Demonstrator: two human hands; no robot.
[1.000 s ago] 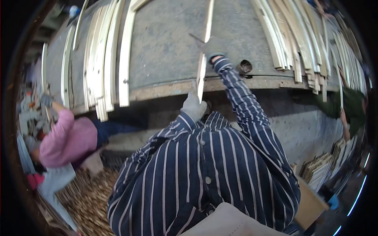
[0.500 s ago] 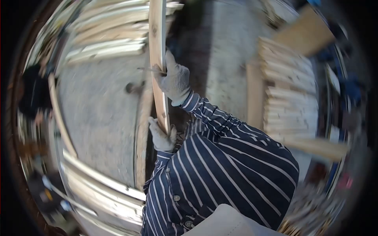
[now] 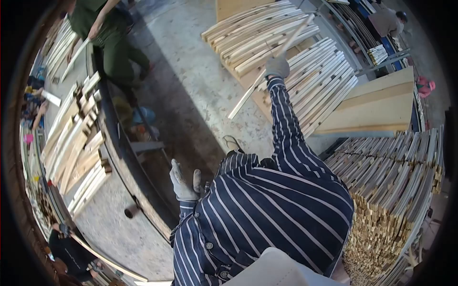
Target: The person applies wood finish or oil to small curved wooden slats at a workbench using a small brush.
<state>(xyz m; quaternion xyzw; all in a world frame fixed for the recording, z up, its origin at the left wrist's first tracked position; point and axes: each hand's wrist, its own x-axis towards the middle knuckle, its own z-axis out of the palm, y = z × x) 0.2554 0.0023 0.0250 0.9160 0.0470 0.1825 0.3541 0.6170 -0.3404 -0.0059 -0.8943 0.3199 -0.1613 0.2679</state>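
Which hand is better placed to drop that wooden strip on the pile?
Probably the right hand: it grips the wooden strip, stretched toward the pile. The left hand is open, empty, by the shirt.

Our left hand (image 3: 185, 181) and right hand (image 3: 277, 66) are gloved in pale grey. Our shirt (image 3: 267, 209) is navy with thin white stripes. The strip (image 3: 253, 89) is pale cream wood, like the stacked slats (image 3: 315, 76). The floor (image 3: 200, 95) is grey, and a co-worker's clothes (image 3: 107, 33) are dark green.
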